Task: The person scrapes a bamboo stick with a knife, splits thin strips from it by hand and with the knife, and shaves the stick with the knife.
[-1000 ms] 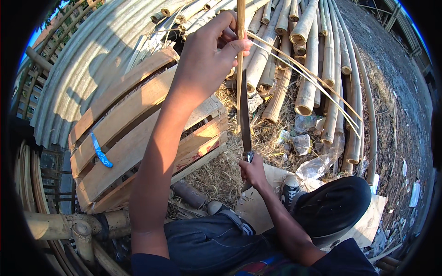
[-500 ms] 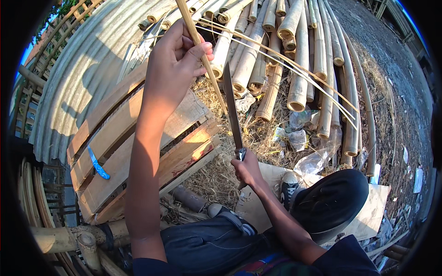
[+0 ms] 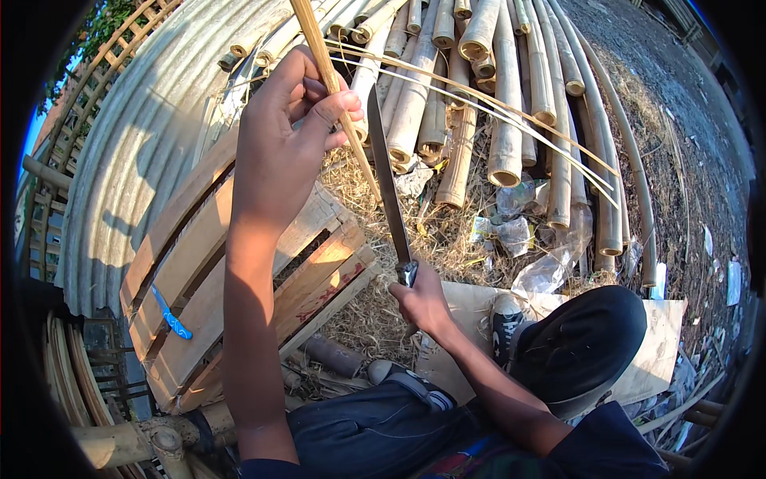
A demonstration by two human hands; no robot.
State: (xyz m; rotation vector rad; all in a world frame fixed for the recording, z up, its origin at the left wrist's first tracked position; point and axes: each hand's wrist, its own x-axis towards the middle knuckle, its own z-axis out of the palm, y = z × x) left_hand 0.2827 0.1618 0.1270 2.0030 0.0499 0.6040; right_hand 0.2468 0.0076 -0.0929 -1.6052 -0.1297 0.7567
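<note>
My left hand (image 3: 291, 132) is raised at the upper middle, its fingers closed round a thin bamboo strip (image 3: 327, 68). The strip slants from the top edge down to a tip near the straw-covered ground. Lower and to the right, my right hand (image 3: 424, 299) grips the handle of a long machete (image 3: 388, 188). Its dark blade points up and away, just right of the strip's lower end; whether they touch I cannot tell. Behind them, a few thin pale bamboo strips (image 3: 495, 108) lie across a pile of bamboo poles (image 3: 504, 144).
A slatted wooden crate (image 3: 191, 263) stands at the left, with a blue curved object (image 3: 171, 315) on it. Corrugated sheets (image 3: 136, 160) lie behind. Plastic scraps (image 3: 515, 235) litter the straw. A flat board (image 3: 646, 359) lies under my feet; a bamboo frame (image 3: 112, 443) is at lower left.
The view has shifted slightly. The machete blade leans more to the left and has come closer to the strip. Both hands keep their grip.
</note>
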